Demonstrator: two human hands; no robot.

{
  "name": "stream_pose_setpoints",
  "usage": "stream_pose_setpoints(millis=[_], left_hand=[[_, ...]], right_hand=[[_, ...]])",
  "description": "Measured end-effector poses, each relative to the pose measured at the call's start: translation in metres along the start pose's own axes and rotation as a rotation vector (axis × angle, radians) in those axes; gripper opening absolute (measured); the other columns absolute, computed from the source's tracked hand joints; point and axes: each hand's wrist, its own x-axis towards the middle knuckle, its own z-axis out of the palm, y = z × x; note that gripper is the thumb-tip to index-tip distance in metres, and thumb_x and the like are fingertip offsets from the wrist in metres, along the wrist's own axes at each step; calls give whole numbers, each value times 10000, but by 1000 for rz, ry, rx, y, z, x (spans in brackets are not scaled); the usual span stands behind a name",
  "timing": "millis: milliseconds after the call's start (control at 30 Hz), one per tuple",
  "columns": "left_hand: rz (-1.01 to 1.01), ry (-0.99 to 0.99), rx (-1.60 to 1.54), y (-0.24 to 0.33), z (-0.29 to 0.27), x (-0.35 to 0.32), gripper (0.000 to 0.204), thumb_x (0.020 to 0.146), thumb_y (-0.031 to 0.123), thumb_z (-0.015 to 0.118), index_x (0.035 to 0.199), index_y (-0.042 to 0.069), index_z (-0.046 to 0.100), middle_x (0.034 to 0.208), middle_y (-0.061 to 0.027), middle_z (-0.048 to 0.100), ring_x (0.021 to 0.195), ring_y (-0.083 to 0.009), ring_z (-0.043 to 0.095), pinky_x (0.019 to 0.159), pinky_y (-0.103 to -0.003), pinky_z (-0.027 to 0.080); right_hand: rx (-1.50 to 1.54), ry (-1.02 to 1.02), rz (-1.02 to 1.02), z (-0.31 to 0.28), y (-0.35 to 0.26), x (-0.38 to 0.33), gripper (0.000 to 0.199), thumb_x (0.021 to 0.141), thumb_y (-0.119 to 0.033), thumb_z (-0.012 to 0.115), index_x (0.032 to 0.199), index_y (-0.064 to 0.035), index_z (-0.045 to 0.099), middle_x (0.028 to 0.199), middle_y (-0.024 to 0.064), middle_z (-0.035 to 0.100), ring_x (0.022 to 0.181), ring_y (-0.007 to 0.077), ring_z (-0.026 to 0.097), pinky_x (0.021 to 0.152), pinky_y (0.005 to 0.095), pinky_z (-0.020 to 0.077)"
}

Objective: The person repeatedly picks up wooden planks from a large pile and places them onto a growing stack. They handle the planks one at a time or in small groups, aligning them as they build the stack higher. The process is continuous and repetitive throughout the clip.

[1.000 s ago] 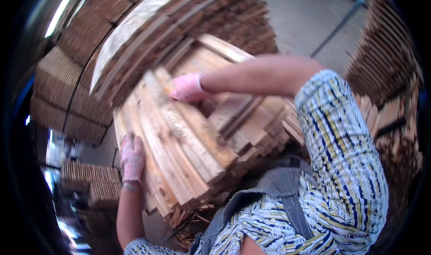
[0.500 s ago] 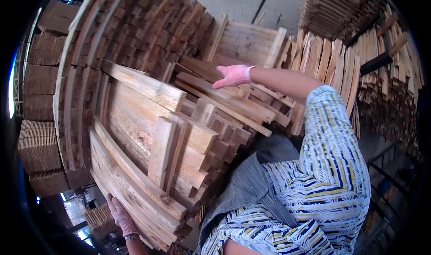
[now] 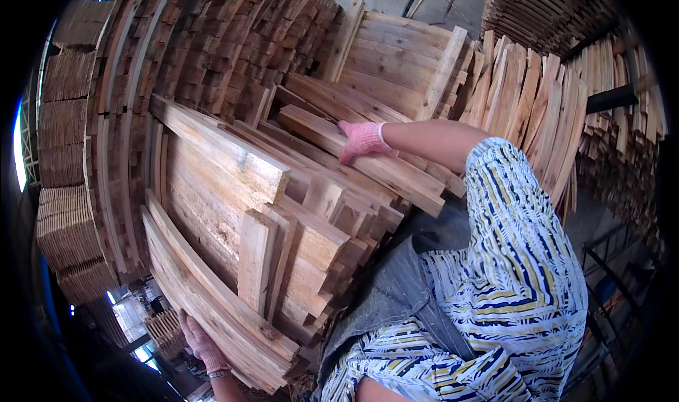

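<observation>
Item 1: armful of rough-sawn, pale wooden planks [image 3: 233, 232], carried against my chest, long edges running from lower left to upper right. I count many boards of uneven length, sawn ends facing me in a stepped pile.

Item 2: my left hand [image 3: 200, 344], in a pink knitted glove, under the lowest curved plank of the bundle at the lower left. The fingers [image 3: 189, 329] press flat against the underside of that board, close together; the bundle rests above them. The thumb is hidden, so I cannot tell whether it wraps the edge.

Item 3: my right hand [image 3: 362, 141], in a matching pink glove, on the top of the bundle at its far side. The fingers lie together, curled lightly over the upper face of the long top plank [image 3: 368, 161]; the wood sits beneath and ahead of them.

Item 4: my right sleeve, white with blue and yellow leaf stripes [image 3: 520, 260], beside the bundle's near ends.

Item 5: tall stacks of sawn timber [image 3: 212, 41] behind the bundle, and leaning boards [image 3: 523, 98] to the right.
</observation>
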Motion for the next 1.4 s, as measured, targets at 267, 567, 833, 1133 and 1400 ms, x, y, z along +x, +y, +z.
stream_pose_setpoints(millis=[267, 567, 833, 1133, 1400], left_hand=[[86, -21, 70, 12, 8, -14, 612, 1040, 365, 472, 1500, -18, 346, 1457, -161, 479, 1296, -252, 484, 1112, -351, 371], [194, 138, 534, 11, 10, -11, 523, 1018, 344, 461, 1402, -8, 506, 1424, -230, 513, 1347, -365, 452, 1142, -405, 331], [131, 125, 675, 23, 21, -23, 491, 1005, 396, 440, 1357, 63, 524, 1434, -210, 494, 1374, -359, 408, 1145, -469, 284], [182, 114, 677, 48, 25, -26, 505, 992, 421, 420, 1345, 77, 530, 1415, -162, 499, 1365, -319, 408, 1127, -459, 276], [159, 116, 659, 34, 16, -35, 480, 982, 400, 449, 1312, 65, 542, 1335, -175, 541, 1304, -341, 457, 1103, -454, 318]], right_hand=[[210, 145, -240, -65, 2, -76, 1010, 776, -336, 815, 1521, 60, 259, 1461, 246, 465, 1284, 274, 500, 1079, 360, 407], [453, 97, -647, -75, -219, -216, 747, 915, -365, 689, 1487, -14, 361, 1251, 107, 594, 1052, 149, 630, 868, 304, 548], [-131, -110, -499, 43, -350, -174, 798, 925, -483, 642, 1411, 99, 396, 1225, 241, 614, 1079, 264, 642, 923, 363, 531], [-686, 158, -389, 49, -335, -110, 900, 942, -528, 579, 1519, 77, 247, 1429, 317, 470, 1316, 339, 509, 1104, 373, 394], [-296, 234, -569, 123, -387, -183, 510, 953, -276, 573, 1349, 44, 543, 1200, 243, 661, 1101, 278, 641, 955, 322, 503]])
